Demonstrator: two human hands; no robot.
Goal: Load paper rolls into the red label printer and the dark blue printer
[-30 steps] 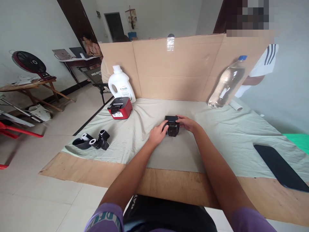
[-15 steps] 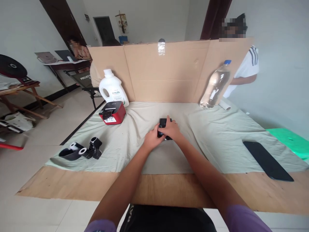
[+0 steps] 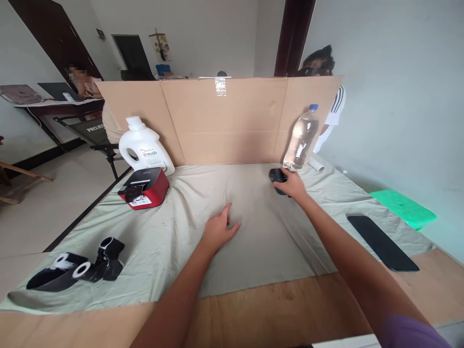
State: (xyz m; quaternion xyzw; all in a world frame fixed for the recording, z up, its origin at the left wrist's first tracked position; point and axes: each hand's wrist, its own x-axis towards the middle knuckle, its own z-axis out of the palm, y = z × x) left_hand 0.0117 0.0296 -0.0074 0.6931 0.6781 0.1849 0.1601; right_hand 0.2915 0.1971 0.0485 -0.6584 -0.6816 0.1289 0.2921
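A tall clear plastic bottle with a blue cap leans against a brown cardboard panel at the far side of a wooden desk. Just in front of the bottle, slightly to its left, is a small black boxy device. The right hand grips that device, with the thumb across its near side and the other fingers at its far right; whether it rests on the pale grey-green cloth or is raised a little is unclear. The left hand is nearer the wearer than the bottle and well to its left, above or on the cloth, its index finger and thumb spread apart and pointing forward.

Well to the left of the bottle, a red and black boxy machine sits on the cloth, with a white plastic jug with a handle close behind it. Farther left and much nearer the wearer than the bottle lies a group of black strips and rolls with white ends. A white cylindrical tube lies just right of the bottle's base. To the right of the bottle and closer to the wearer is a flat black rounded slab. A bright green plastic surface shows beyond the desk's edge, right of the bottle.
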